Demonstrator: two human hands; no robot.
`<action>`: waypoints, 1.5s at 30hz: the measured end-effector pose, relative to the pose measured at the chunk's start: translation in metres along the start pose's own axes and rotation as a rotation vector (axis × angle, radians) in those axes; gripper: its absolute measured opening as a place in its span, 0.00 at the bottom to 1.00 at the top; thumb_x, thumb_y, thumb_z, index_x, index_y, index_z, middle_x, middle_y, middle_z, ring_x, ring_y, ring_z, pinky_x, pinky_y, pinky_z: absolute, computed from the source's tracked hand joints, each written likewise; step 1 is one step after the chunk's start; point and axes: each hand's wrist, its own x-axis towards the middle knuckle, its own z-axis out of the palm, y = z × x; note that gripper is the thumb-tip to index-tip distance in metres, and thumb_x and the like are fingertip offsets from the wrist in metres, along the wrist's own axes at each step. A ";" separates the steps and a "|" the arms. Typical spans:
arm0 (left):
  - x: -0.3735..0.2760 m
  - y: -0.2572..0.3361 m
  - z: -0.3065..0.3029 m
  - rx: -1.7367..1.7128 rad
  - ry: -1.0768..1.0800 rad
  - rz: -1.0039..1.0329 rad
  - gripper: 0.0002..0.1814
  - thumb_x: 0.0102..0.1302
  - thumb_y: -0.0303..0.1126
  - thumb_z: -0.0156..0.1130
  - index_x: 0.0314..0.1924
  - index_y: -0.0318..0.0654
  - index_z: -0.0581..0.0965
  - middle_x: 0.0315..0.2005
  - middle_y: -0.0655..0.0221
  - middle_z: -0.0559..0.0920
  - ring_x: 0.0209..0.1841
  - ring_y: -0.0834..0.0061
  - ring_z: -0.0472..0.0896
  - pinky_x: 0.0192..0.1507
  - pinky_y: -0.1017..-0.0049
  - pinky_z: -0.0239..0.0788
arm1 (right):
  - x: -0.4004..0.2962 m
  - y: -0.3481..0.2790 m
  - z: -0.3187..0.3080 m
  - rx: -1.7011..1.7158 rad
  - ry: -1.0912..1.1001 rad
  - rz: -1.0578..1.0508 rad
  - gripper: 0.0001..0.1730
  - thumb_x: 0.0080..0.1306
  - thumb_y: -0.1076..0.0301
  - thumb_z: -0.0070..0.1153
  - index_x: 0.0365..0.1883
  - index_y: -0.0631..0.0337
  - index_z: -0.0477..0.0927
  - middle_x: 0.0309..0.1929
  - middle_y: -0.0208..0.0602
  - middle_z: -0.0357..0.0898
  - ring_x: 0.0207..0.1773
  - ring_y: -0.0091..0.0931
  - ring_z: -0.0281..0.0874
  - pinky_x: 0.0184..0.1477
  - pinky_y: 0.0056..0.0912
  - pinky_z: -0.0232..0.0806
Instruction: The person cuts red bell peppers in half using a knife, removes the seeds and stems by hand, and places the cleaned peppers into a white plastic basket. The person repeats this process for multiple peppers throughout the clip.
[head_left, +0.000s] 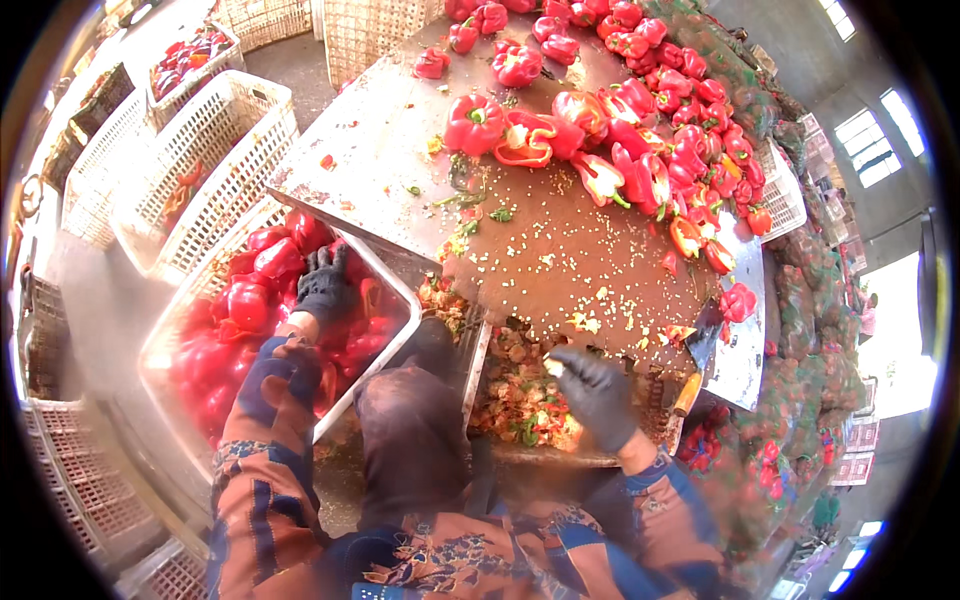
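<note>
Wearing a dark glove, my left hand rests with spread fingers among red bell peppers in a white plastic crate. My right hand, in a dark glove too, pinches a small pale piece, perhaps a pepper core, above a crate of pepper scraps. Beyond the hands, whole and cut red peppers lie on a worktable, whose brown board is strewn with seeds. A broad-bladed knife or scraper with a wooden handle lies at the board's right edge.
More plastic crates stand at the upper left, some with cut peppers in them. Slatted crates are at the lower left. Mesh sacks of peppers are piled along the right side. My knee is between the two near crates.
</note>
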 end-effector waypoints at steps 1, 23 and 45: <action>-0.005 0.002 -0.010 -0.067 -0.031 -0.006 0.38 0.52 0.42 0.57 0.63 0.44 0.57 0.61 0.50 0.57 0.65 0.52 0.53 0.59 0.57 0.54 | 0.004 0.000 -0.007 -0.128 0.084 -0.068 0.07 0.57 0.71 0.53 0.35 0.60 0.78 0.26 0.40 0.78 0.28 0.28 0.75 0.29 0.30 0.66; -0.069 0.216 -0.034 -1.952 -0.171 -0.182 0.25 0.60 0.32 0.56 0.55 0.30 0.64 0.33 0.66 0.78 0.32 0.77 0.77 0.34 0.81 0.66 | 0.268 0.037 -0.002 -0.485 0.361 -0.197 0.16 0.51 0.60 0.51 0.34 0.61 0.70 0.23 0.49 0.75 0.28 0.40 0.77 0.30 0.45 0.66; -0.093 0.238 -0.060 -2.056 -0.965 0.330 0.23 0.68 0.45 0.45 0.53 0.33 0.68 0.44 0.66 0.76 0.46 0.76 0.74 0.51 0.75 0.67 | 0.068 -0.020 -0.083 -1.076 -0.333 -1.091 0.15 0.59 0.63 0.44 0.43 0.57 0.73 0.21 0.39 0.69 0.23 0.34 0.73 0.18 0.37 0.63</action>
